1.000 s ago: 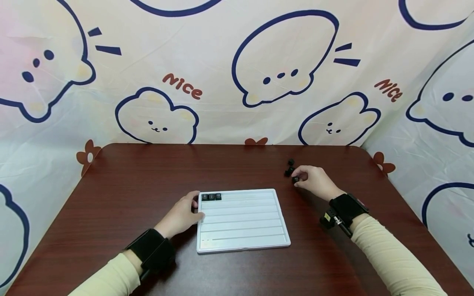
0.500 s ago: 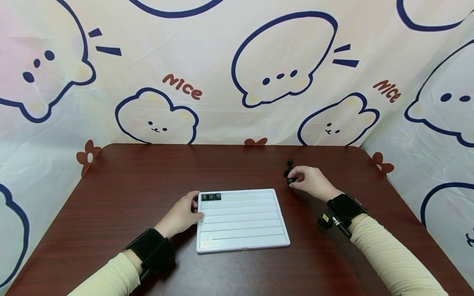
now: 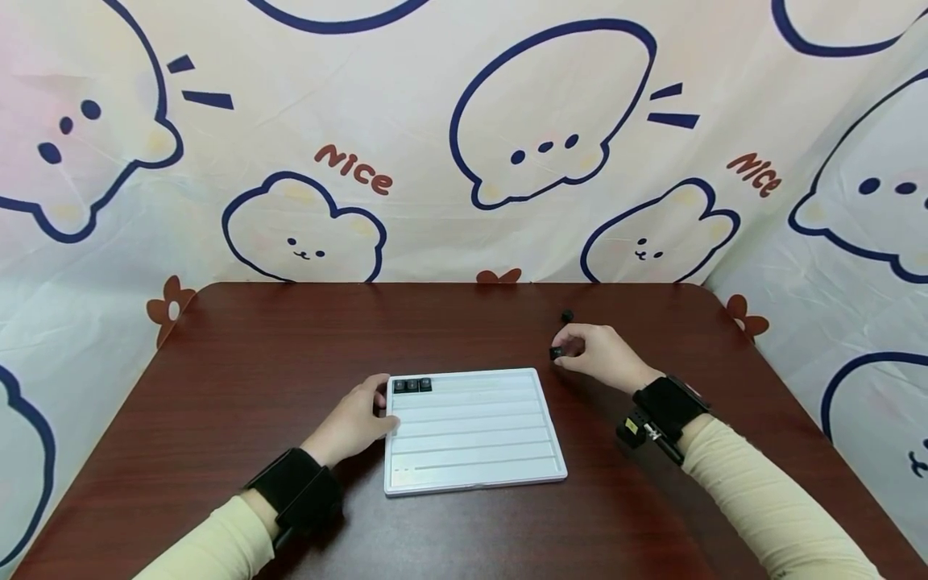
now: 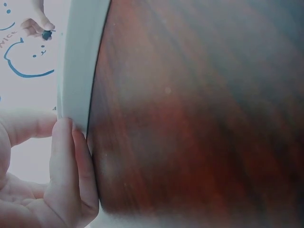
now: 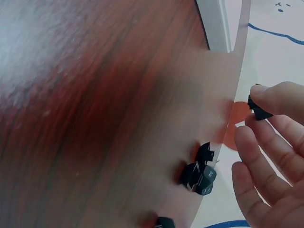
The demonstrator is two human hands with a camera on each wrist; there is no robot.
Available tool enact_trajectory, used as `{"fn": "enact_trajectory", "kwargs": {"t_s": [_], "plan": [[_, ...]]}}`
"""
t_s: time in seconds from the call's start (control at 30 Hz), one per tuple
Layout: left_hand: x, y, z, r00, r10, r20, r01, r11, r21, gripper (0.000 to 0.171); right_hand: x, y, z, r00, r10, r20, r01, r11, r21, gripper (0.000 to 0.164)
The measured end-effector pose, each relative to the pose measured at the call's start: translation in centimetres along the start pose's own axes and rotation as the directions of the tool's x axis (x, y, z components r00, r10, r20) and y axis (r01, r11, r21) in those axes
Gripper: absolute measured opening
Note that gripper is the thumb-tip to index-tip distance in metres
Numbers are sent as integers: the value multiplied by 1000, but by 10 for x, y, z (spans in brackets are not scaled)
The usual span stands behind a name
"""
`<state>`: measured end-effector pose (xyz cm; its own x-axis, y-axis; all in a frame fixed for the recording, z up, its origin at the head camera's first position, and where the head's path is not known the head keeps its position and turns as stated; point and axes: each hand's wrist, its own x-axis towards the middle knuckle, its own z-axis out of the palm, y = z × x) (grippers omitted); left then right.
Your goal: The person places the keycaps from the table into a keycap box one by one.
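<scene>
My right hand [image 3: 607, 354] pinches a small black keycap [image 3: 556, 353] between thumb and fingertips. In the right wrist view, that keycap [image 5: 259, 109] is held off the table, tilted, its top turned away. Flat on the table lies a white ridged board [image 3: 474, 439], with three black keycaps [image 3: 412, 385] side by side at its upper left corner. At the board's left edge, my left hand [image 3: 351, 423] grips the rim with its thumb and fingers, as the left wrist view also shows against the rim [image 4: 78, 80].
Beyond my right hand a loose black keycap [image 3: 567, 316] sits on the brown table [image 3: 290, 338]. The right wrist view shows a cluster of loose keycaps [image 5: 202, 173] and another keycap [image 5: 164, 222] near its lower edge. A printed cloth [image 3: 420, 225] hangs behind the table.
My right hand has moved left with the pinched keycap, away from its earlier spot beside the loose ones and toward the board. My left hand and the board stay put.
</scene>
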<state>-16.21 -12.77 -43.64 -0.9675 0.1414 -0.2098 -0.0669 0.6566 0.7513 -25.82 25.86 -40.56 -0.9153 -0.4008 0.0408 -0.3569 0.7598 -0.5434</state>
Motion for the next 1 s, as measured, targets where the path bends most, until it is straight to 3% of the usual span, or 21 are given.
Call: {"fn": "enact_trajectory", "kwargs": {"t_s": [1.0], "plan": [[-1,1,-1,1000,-6,6,6,1000,-19,69,12,-47,22,988,-100,118,97,995,39,21]]}}
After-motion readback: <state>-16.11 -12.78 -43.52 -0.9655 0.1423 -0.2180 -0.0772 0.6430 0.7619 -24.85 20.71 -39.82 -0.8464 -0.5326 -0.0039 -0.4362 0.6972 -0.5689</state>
